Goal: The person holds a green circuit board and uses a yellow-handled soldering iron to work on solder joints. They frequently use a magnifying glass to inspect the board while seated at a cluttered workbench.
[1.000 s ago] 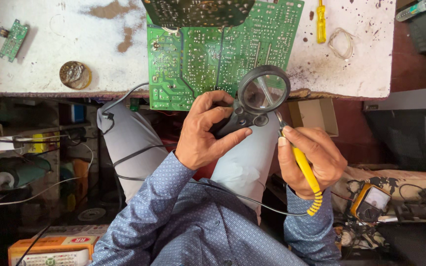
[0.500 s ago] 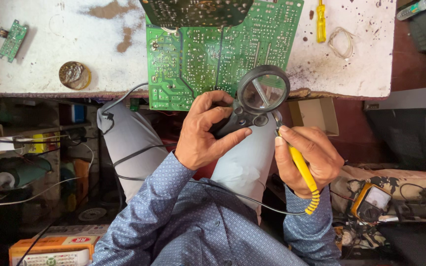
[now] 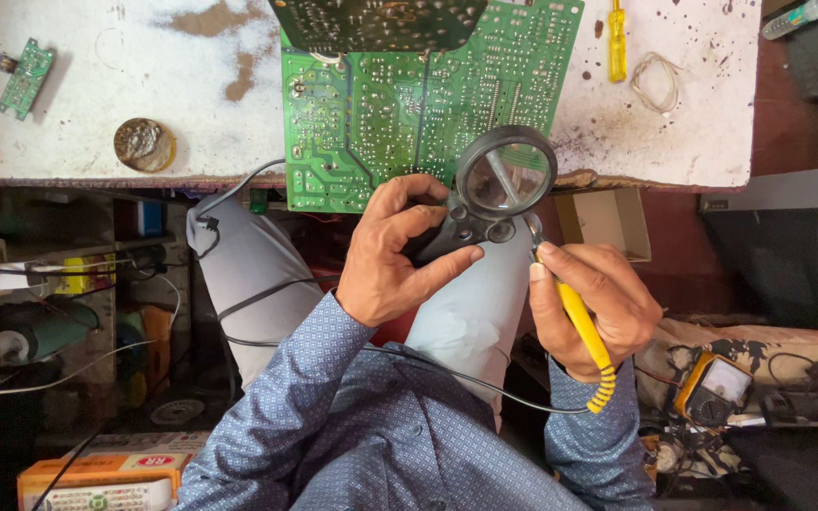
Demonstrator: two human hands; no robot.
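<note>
**Peering at a circuit board through a lens, probe at the ready**

Gripping a black magnifying glass (image 3: 485, 203) by its handle in the left hand (image 3: 398, 254), lens hovering over the near edge of the surface (image 3: 97, 95) above a green circuit board (image 3: 400, 114). Pinching a yellow-handled probe (image 3: 579, 326) in the closed right hand (image 3: 591, 308), long axis running diagonally, metal tip pointing up toward the lens rim, coiled end trailing back toward the body. Likely handling as light, stiff tools; glass fragile, best held at the handle. Lying near the far edge: a yellow screwdriver (image 3: 617, 43); a round tin (image 3: 145, 144) sitting left.
</note>
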